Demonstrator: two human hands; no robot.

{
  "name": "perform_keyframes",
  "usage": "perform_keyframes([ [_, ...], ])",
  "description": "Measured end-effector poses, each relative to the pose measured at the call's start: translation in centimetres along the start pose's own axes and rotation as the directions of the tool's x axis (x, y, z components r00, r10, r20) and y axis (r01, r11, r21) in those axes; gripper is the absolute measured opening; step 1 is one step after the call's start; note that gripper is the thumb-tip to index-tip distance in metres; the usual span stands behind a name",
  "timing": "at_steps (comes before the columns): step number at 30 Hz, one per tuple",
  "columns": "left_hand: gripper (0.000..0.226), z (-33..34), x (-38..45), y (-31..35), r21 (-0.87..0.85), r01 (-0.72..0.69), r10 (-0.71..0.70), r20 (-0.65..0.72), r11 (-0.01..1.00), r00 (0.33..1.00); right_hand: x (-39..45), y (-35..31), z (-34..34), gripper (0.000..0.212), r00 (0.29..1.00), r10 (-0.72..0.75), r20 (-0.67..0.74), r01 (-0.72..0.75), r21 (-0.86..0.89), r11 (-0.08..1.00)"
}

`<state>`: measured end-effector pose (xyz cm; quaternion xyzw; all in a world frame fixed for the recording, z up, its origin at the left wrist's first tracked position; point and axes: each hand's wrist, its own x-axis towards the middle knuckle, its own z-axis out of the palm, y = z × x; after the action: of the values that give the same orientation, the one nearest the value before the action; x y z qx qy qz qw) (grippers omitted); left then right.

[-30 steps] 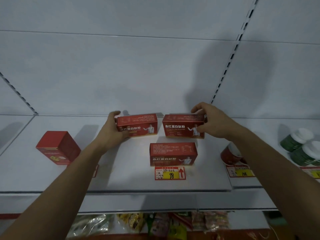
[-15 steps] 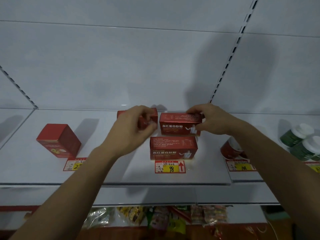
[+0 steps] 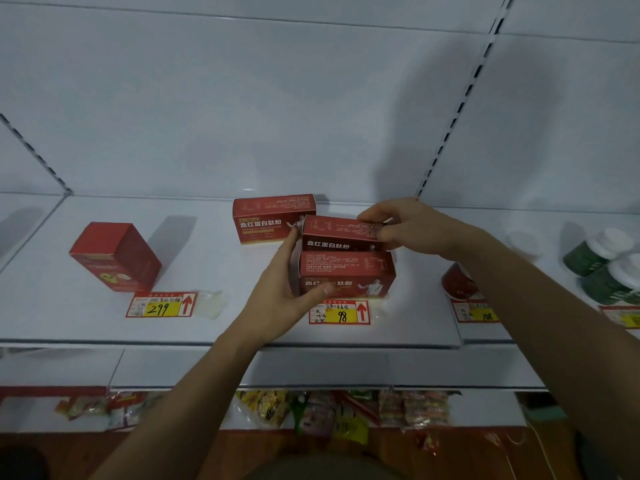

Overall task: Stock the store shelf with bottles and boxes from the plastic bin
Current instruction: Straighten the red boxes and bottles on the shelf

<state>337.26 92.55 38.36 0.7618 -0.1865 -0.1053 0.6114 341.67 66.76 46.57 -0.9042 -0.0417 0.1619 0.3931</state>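
Note:
Three red boxes with white lettering lie on the white shelf (image 3: 104, 327). The back box (image 3: 273, 218) stands alone near the rear wall. My right hand (image 3: 412, 226) pinches the right end of a second box (image 3: 341, 233), which sits on top of the front box (image 3: 349, 271). My left hand (image 3: 280, 292) grips the front box's left end, with the thumb on its front face and the fingers up along its side, touching the upper box's left end.
A taller red box (image 3: 116, 256) stands at the left behind a 299 price tag (image 3: 161, 304). A 98 tag (image 3: 339, 311) lies before the stack. A red tub (image 3: 459, 282) and green white-capped bottles (image 3: 606, 268) are at the right. Snack packets (image 3: 339, 410) fill the lower shelf.
My left hand let go of the back box and moved to the front box. My right hand brought its box forward onto the front box.

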Motion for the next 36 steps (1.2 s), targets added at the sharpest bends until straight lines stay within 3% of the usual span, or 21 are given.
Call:
perform_keyframes([
  [10, 0.085, 0.6, -0.3, -0.6, 0.152, -0.038, 0.043, -0.030, 0.988, 0.999, -0.3, 0.5, -0.1, 0.031, 1.000, -0.021, 0.019, 0.021, -0.011, 1.000],
  [15, 0.076, 0.7, -0.4, -0.9, 0.137, -0.034, 0.045, -0.080, 0.990, 0.996, -0.6, 0.6, 0.0, 0.031, 0.998, -0.044, 0.043, 0.043, 0.019, 0.999],
  [23, 0.091, 0.7, -0.1, -1.4, 0.243, -0.080, 0.103, -0.087, 0.967, 0.991, -0.5, 0.9, 0.2, 0.034, 0.997, -0.053, 0.052, 0.050, 0.049, 0.998],
  [30, 0.094, 0.6, -0.1, -1.5, 0.220, -0.071, 0.094, -0.096, 0.973, 0.991, -0.5, 0.6, 0.2, 0.038, 0.995, -0.037, 0.093, 0.034, 0.030, 0.999],
  [33, 0.096, 0.7, -0.1, -1.6, 0.199, -0.079, 0.099, -0.097, 0.977, 0.990, 0.2, -0.7, 0.1, 0.030, 0.997, -0.060, -0.047, 0.059, -0.028, 0.998],
  [36, 0.096, 0.6, -0.2, -1.8, 0.165, -0.090, 0.107, -0.097, 0.982, 0.990, 2.6, -3.5, 0.8, 0.037, 0.968, -0.204, -0.145, 0.174, -0.196, 0.965],
])
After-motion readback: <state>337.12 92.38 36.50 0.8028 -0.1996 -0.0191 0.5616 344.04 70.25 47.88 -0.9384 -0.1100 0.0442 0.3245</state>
